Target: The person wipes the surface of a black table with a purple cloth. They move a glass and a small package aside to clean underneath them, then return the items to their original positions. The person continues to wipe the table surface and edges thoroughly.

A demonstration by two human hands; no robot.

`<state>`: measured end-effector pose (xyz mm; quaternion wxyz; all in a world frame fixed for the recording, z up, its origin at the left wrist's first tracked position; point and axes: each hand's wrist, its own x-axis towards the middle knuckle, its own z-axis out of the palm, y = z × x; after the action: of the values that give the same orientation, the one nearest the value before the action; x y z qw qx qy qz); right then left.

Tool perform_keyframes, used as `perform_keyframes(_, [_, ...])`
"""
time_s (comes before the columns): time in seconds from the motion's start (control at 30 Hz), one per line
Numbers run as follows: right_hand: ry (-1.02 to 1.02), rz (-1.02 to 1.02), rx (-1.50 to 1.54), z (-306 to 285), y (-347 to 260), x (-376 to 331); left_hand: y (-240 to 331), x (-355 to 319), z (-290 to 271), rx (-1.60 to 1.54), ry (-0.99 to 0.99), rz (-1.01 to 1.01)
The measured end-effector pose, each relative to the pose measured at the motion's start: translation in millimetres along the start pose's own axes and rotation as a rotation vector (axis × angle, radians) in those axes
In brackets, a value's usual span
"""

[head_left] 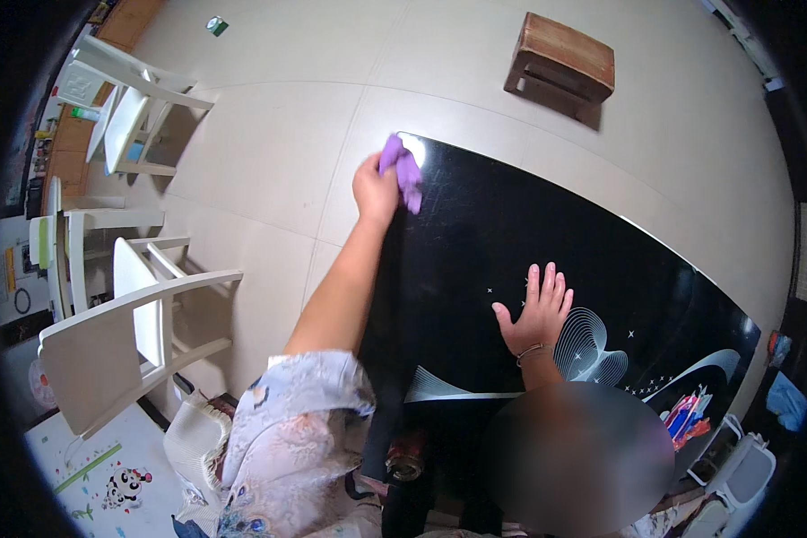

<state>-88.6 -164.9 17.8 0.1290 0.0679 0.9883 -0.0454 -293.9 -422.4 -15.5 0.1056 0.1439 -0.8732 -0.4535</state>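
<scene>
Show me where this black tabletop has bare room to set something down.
Bare black tabletop spreads between the purple cloth in the left hand and the right hand, up to the far edge. A colourful bundle crowds the near right side; blur hides the part beside it.

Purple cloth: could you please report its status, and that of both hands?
Left hand gripping purple cloth at far-left corner of black table. Right hand spread palm-down, holding nothing visible. Colourful bundle at lower right, away from cloth.
</scene>
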Motion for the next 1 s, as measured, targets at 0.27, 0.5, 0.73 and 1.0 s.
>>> perform_keyframes(0.27, [0.018,-0.002,0.004,-1,-4,-1,-5,51,36,-0.002,-0.094,0.061])
perform_keyframes(0.5, [0.196,-0.044,-0.039,13,5,-5,-59,-67,-51,-0.244,-0.235,-0.12])
perform_keyframes(0.73, [0.266,-0.075,-0.122,31,1,-3,-101,-220,-174,-0.15,-0.222,-0.27])
perform_keyframes(1.0, [0.329,-0.077,-0.144,42,7,1,-120,-250,-245,-0.882,-0.373,-0.763])
